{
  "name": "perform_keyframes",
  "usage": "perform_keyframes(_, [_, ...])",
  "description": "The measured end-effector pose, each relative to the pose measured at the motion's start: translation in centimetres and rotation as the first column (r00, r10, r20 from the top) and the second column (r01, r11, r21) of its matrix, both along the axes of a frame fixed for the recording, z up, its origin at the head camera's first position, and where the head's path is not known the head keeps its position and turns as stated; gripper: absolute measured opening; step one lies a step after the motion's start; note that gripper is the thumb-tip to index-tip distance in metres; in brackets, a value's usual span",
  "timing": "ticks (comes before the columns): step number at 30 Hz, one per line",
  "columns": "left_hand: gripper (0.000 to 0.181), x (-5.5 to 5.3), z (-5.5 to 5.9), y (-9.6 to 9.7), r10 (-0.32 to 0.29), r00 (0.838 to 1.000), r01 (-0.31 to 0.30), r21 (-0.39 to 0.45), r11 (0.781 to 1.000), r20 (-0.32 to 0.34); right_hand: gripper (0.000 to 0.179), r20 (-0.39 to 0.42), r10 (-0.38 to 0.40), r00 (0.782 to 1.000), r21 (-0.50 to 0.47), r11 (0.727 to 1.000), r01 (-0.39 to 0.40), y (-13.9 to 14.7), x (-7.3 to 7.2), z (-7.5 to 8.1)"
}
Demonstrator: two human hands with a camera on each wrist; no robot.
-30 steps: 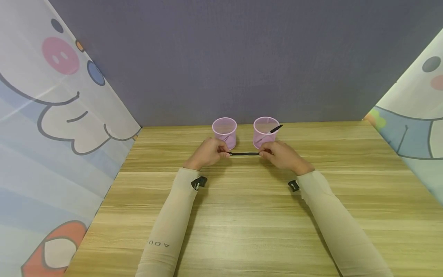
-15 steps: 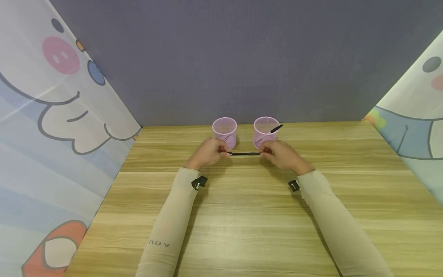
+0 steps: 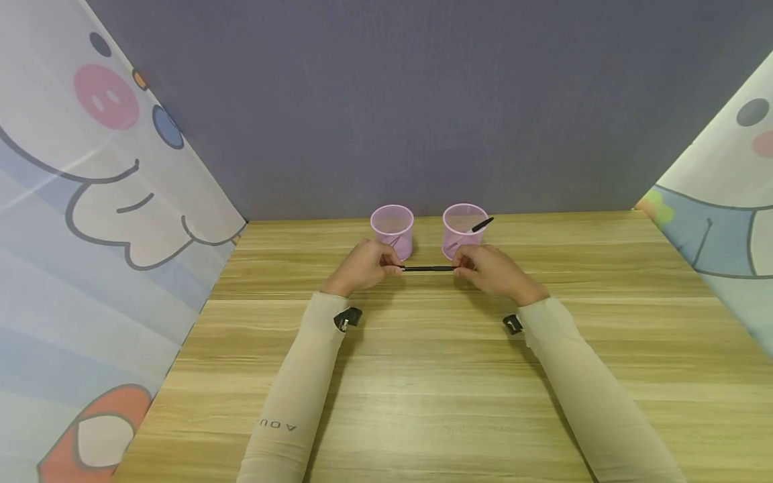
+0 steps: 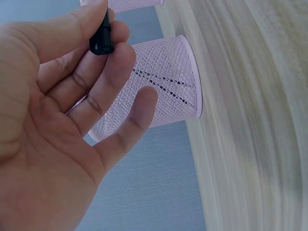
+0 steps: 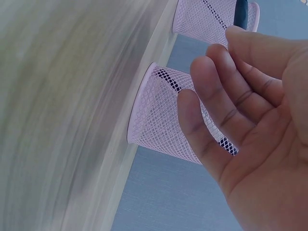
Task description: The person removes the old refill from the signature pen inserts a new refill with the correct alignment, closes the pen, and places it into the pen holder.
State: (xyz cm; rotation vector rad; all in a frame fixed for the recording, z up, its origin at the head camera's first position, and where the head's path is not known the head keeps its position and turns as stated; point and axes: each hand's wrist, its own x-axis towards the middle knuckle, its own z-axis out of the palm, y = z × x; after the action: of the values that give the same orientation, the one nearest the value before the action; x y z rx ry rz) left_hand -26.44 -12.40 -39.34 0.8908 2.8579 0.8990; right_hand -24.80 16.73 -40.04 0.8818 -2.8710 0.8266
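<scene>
A slim black pen lies level between the two hands, in front of two pink mesh pen holders. Its left end is pinched between thumb and fingers of my left hand; in the left wrist view the dark pen end pokes out of that grip. My right hand pinches the other end, and the right wrist view shows the dark pen barrel at the thumb tip. The remaining fingers of both hands are loosely bent, holding nothing.
Behind the left hand stands the left pen holder, with thin dark sticks inside. The right pen holder contains a black-ended pen leaning over its rim. A grey panel rises behind the wooden table.
My right hand has shifted very slightly to the right, and a little more of the pen shows between the hands. The left hand and the pen holders look unmoved.
</scene>
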Motion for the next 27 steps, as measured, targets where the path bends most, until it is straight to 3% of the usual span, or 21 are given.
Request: perform_keyframes(27, [0.004,0.07,0.04,0.03,0.018,1.0,-0.018,0.004,1.0,0.006,0.016,0.014,0.022,1.0,-0.017,1.0,-0.022,0.15,0.02,0.03])
